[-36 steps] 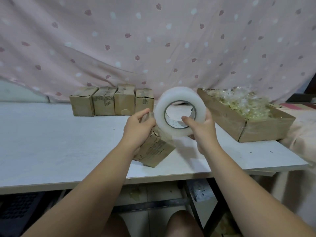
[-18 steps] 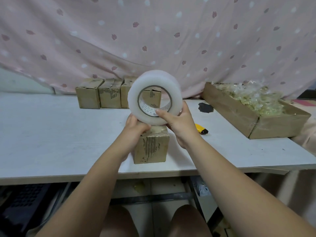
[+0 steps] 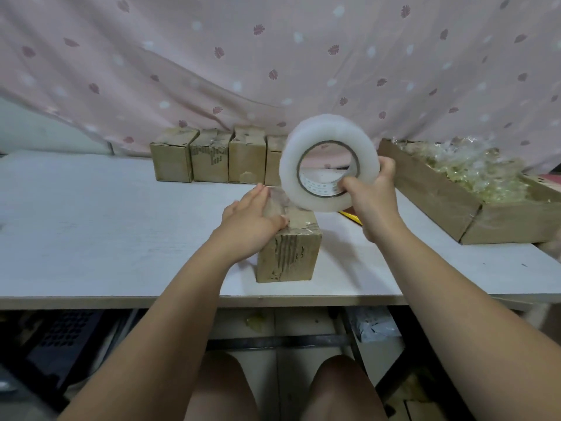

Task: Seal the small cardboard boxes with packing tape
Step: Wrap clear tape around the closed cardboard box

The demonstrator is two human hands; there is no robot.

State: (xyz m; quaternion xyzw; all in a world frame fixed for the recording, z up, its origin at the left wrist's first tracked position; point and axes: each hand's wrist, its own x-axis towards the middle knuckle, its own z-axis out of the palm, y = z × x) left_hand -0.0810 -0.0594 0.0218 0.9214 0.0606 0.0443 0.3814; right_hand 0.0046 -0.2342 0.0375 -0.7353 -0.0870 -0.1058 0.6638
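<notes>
Head view: the small box (image 3: pixel 288 256) stands near the front edge of the white table (image 3: pixel 91 232). Our left hand (image 3: pixel 249 217) lies flat on its top, fingers straight, pressing down a clear strip of tape (image 3: pixel 274 202) that runs up to the tape roll (image 3: pixel 328 129). Our right hand (image 3: pixel 373 202) grips that roll just above the box, thumb inside the core, fingers curled round the outside. Four more boxes (image 3: pixel 209 159) line up at the back against the pink curtain (image 3: pixel 273 56). A cardboard tray (image 3: pixel 440 196) of crinkly packets sits to the right.
</notes>
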